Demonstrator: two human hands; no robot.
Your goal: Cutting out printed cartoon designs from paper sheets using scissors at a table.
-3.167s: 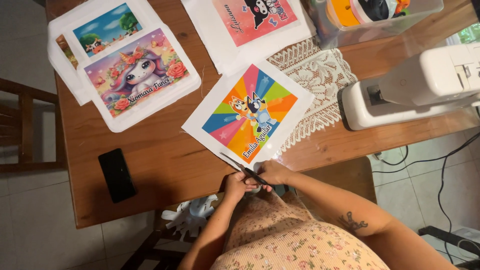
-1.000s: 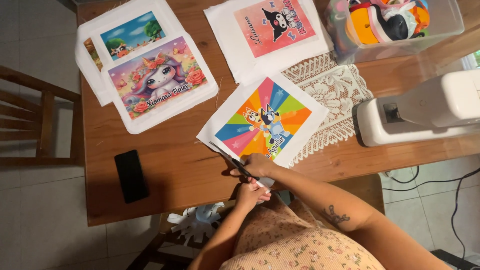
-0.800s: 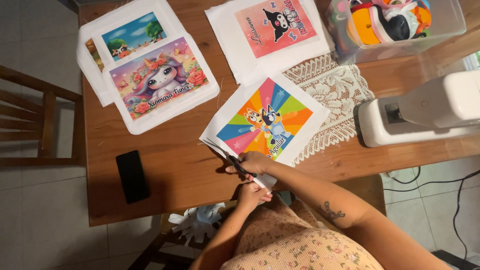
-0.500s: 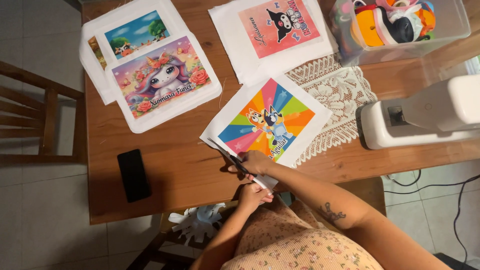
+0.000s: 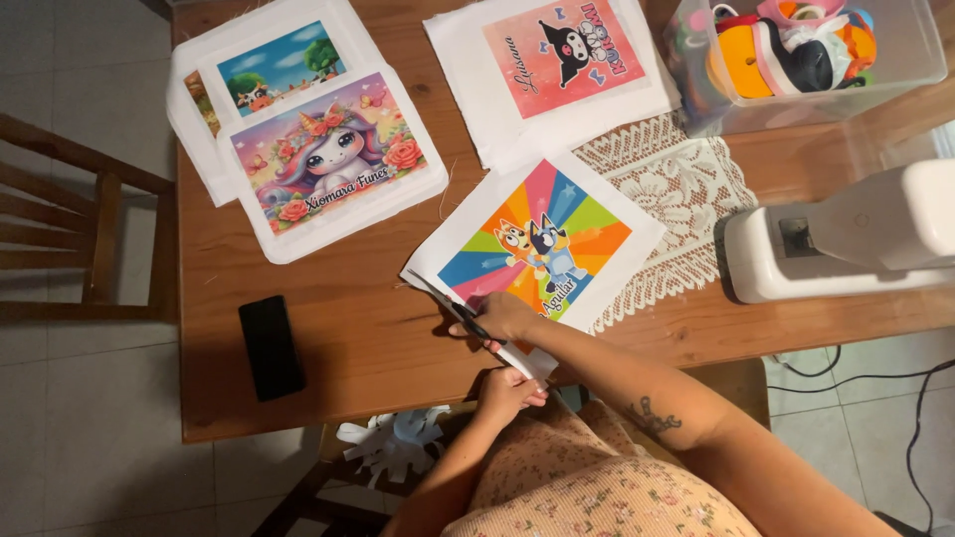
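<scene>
A white fabric sheet printed with a rainbow-ray cartoon picture [image 5: 557, 239] lies on the wooden table [image 5: 348, 348]. My right hand [image 5: 505, 314] grips dark-handled scissors [image 5: 453, 308] whose blades run along the sheet's near-left white border, up to its corner. My left hand [image 5: 509, 390], just below at the table's edge, pinches the narrow white strip [image 5: 525, 362] coming off that border. A tattoo shows on my right forearm.
More printed fabric sheets lie at the back: a unicorn print [image 5: 328, 164], a landscape print [image 5: 279, 65], a pink print [image 5: 567, 55]. A lace doily [image 5: 676, 189], white sewing machine [image 5: 846, 244], clear box of ribbons [image 5: 806, 55], black phone [image 5: 271, 346], white scraps [image 5: 398, 443] and wooden chair [image 5: 70, 239] surround them.
The scissors have advanced along the sheet's border toward its left corner. My left hand stays on the cut strip. The view shifted slightly.
</scene>
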